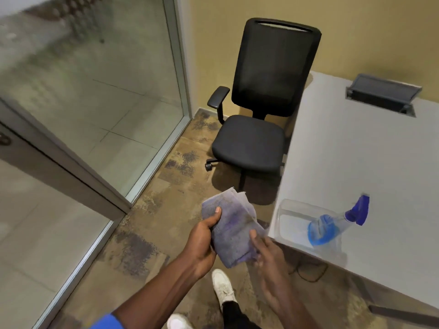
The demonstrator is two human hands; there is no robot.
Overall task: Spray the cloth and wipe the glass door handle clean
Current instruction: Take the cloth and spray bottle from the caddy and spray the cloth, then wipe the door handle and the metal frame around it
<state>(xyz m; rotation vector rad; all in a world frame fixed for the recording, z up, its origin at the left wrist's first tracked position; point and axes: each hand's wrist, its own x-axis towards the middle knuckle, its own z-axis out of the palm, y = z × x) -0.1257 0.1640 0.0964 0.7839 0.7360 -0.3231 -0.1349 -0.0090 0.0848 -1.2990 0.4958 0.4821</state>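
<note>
A folded purple-grey cloth point(231, 227) is held low in the middle of the view, above the carpet. My left hand point(204, 243) grips its left edge, thumb on top. On its right edge rests my right hand point(268, 264), fingers partly spread with the thumb against the cloth. A clear spray bottle point(332, 224) with blue liquid and a blue trigger head lies in a clear plastic tray point(288, 211) on the grey table's near corner, right of the cloth. The open glass door point(59, 148) stands at the left; a dark bit of its handle point(3, 138) shows at the left edge.
A black office chair point(256, 119) stands between the glass wall point(107, 79) and the grey table point(356, 143). The table has an open cable hatch point(382, 96) at the far right. My white shoes point(223, 286) stand on the patterned carpet below.
</note>
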